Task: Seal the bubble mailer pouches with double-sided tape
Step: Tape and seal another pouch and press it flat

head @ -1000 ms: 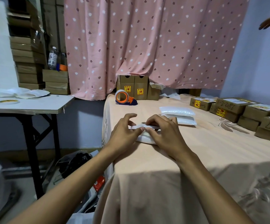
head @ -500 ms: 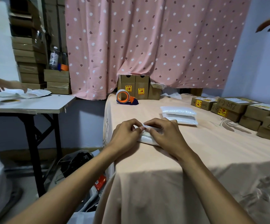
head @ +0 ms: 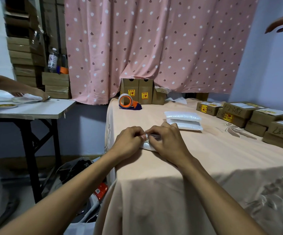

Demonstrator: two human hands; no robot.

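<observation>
Both hands are meeting near the left edge of the bench: the left hand (head: pixel 128 141) is curling its fingers and pinching with thumb and forefinger at the top edge of a white bubble mailer pouch (head: pixel 145 147), while the right hand (head: pixel 168 142) is gripping that same edge with bent fingers, its heel lying on the pouch. Whether the pinched white bit is tape liner or flap cannot be told.

A pink dotted curtain (head: pixel 154 48) is hanging behind everything. The bench (head: pixel 205 158), draped in a peach cloth, is carrying the work. A white side bench (head: pixel 35 109) is standing to the left, where another person's hand (head: pixel 40 96) is resting on white material. Brown cardboard boxes (head: pixel 249 114) are sitting along the bench's right edge, with more boxes (head: pixel 137 93) at its far edge. Two filled pouches (head: pixel 183 120) are lying stacked just beyond the right hand. An orange tape dispenser (head: pixel 128 103) is sitting near the far left corner.
</observation>
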